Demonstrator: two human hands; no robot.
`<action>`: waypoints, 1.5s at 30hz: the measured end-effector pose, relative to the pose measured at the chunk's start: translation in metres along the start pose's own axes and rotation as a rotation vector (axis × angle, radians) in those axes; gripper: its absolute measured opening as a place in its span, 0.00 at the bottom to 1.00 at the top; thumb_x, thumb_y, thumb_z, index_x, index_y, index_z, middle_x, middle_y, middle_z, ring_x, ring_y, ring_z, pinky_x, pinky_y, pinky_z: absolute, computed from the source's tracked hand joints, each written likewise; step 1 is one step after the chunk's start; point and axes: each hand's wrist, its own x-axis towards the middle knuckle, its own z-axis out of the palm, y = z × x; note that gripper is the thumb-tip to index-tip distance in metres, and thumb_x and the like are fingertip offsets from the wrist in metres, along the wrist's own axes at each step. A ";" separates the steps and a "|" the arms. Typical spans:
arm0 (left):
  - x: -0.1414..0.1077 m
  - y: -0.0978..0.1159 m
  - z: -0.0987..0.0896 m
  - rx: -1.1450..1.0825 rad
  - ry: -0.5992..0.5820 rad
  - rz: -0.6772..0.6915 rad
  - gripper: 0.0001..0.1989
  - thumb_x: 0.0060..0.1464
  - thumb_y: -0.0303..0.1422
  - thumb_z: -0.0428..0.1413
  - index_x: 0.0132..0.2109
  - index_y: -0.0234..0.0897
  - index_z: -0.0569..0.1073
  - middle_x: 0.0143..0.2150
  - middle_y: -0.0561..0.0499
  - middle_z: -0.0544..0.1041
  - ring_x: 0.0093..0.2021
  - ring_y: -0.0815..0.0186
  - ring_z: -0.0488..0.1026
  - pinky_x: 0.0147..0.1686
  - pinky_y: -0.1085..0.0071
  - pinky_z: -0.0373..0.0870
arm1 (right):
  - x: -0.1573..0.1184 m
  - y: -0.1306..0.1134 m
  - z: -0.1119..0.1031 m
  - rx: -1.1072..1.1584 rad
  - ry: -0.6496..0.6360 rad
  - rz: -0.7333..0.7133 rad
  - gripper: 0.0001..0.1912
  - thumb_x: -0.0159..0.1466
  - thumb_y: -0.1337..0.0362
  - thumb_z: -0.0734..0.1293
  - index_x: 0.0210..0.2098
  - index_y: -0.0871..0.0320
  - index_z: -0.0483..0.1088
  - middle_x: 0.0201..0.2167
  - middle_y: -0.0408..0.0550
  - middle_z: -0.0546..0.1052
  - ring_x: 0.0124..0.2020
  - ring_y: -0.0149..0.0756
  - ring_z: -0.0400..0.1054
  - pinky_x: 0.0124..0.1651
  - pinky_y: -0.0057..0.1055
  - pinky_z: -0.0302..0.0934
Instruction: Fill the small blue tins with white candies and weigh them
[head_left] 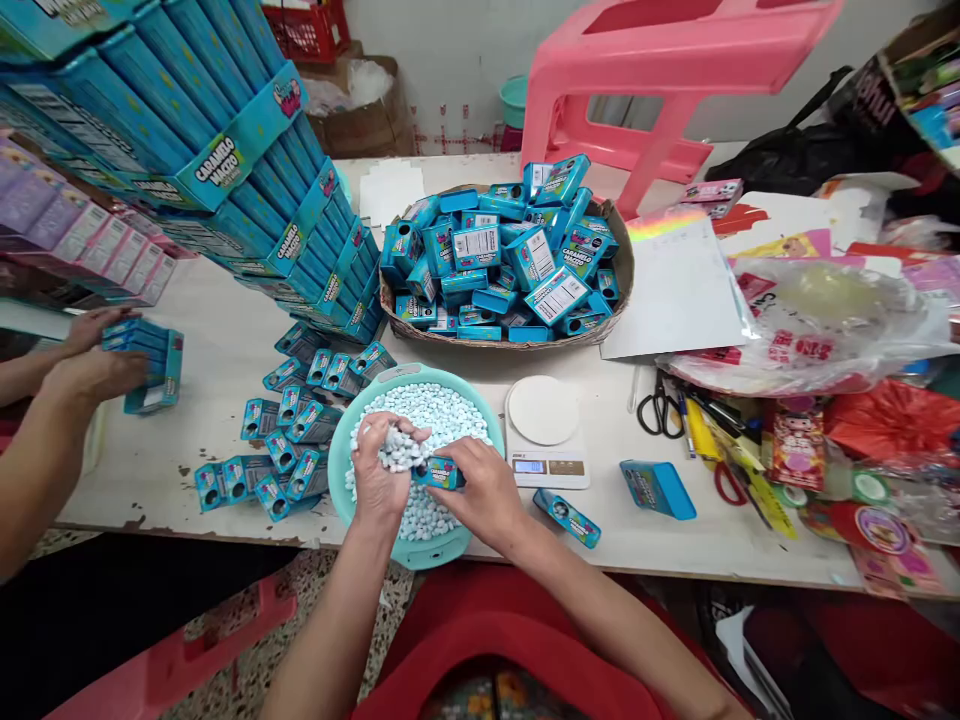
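Over a turquoise basin (341, 420) of pale blue-white candies (427, 400), my left hand (381, 480) cups a heap of candies, its fingers curled round them. Beside it, my right hand (480, 485) grips a small blue candy box (439, 472) between thumb and fingers. The box's near end touches the candies in my left hand. A white digital scale (546, 440) stands just right of the basin. Two more blue boxes lie on the table to the right, one near the edge (568, 517) and one farther right (658, 488).
Several blue boxes (292, 430) lie left of the basin. Behind it is a cardboard tray (510, 345) heaped with boxes. A tall stack of boxes (225, 170) rises at back left. Another person's hands (90, 370) hold boxes at far left. Scissors (660, 408) and clutter lie right.
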 end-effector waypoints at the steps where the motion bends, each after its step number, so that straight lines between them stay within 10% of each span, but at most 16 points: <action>1: -0.001 0.001 0.002 0.013 0.005 0.038 0.07 0.49 0.35 0.55 0.31 0.36 0.67 0.28 0.54 0.69 0.29 0.69 0.70 0.32 0.68 0.71 | 0.001 -0.002 0.001 0.003 0.001 -0.007 0.18 0.52 0.66 0.73 0.41 0.56 0.69 0.37 0.48 0.74 0.41 0.43 0.67 0.43 0.38 0.61; 39: -0.005 -0.007 0.041 0.290 0.038 0.100 0.12 0.52 0.37 0.57 0.28 0.35 0.65 0.19 0.58 0.61 0.17 0.76 0.56 0.16 0.79 0.53 | 0.002 0.011 -0.004 0.305 0.116 0.148 0.18 0.49 0.69 0.74 0.39 0.55 0.72 0.35 0.45 0.75 0.40 0.40 0.69 0.44 0.36 0.61; 45: 0.026 -0.010 -0.002 0.552 0.094 0.160 0.12 0.50 0.42 0.56 0.30 0.37 0.67 0.22 0.55 0.65 0.22 0.70 0.64 0.20 0.76 0.60 | -0.010 0.034 -0.028 0.633 0.152 0.226 0.19 0.48 0.62 0.76 0.39 0.54 0.73 0.39 0.46 0.74 0.42 0.39 0.70 0.45 0.35 0.64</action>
